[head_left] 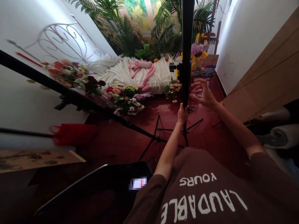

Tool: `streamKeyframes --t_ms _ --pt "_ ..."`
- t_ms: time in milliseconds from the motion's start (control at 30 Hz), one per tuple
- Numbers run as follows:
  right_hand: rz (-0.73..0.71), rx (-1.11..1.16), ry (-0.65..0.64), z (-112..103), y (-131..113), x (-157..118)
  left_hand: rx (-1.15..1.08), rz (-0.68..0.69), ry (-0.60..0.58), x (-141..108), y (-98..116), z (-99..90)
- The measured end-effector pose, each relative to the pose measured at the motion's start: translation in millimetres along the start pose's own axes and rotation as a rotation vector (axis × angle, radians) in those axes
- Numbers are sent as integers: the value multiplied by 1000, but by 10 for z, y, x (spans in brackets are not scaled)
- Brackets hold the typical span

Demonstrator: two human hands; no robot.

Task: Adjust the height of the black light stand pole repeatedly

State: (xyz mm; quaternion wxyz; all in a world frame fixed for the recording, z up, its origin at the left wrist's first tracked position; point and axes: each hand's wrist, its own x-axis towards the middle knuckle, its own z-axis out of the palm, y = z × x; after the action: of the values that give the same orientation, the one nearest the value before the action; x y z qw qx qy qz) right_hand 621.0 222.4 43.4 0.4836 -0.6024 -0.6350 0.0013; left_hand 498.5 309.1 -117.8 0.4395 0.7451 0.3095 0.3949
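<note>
A black tripod light stand (188, 40) rises upright in front of me, its legs spread on the floor. My left hand (182, 114) is wrapped around its pole, low down near a small clamp knob (191, 110). Just right of the pole is my right hand (202, 93), raised with its fingers curved and apart, holding nothing that I can see. Above both hands a black locking knob (173, 67) sticks out from the pole. Whether my right fingertips touch the pole, I cannot tell.
A second black stand (88, 104) slants across the left. Behind lies a bed with a white cover (161, 76), a pink plush toy (144, 65) and flower bunches (128, 99) around it. A red bag (72, 133) is at left, a wooden panel (263, 65) at right.
</note>
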Motion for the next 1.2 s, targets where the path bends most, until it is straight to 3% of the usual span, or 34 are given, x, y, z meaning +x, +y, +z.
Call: streamKeyframes --t_ms 133,233,333,567,700,833,967,1100,1200 --pt "-114 11 244 225 -525 753 -27 14 -15 3 -31 -5" --pt "-84 -36 327 396 -603 966 -93 38 -28 -27 -33 -25" --pt "-35 -43 305 520 -463 817 -171 90 -31 -74 4 -59" --pt "193 -1 202 958 6 38 -186 130 -122 -17 -70 -118" --pt "245 -30 187 1079 140 -65 -182 138 -143 30 -200 -82" --pt "150 -32 76 978 202 -54 -191 117 -137 24 -273 -30" --pt "73 10 -85 685 287 -321 -207 101 -155 21 -303 -8" --pt "215 -77 -174 334 380 -733 -215 65 -173 25 -256 -24" --pt "396 -178 -198 242 399 -917 -199 47 -138 22 -185 -45"
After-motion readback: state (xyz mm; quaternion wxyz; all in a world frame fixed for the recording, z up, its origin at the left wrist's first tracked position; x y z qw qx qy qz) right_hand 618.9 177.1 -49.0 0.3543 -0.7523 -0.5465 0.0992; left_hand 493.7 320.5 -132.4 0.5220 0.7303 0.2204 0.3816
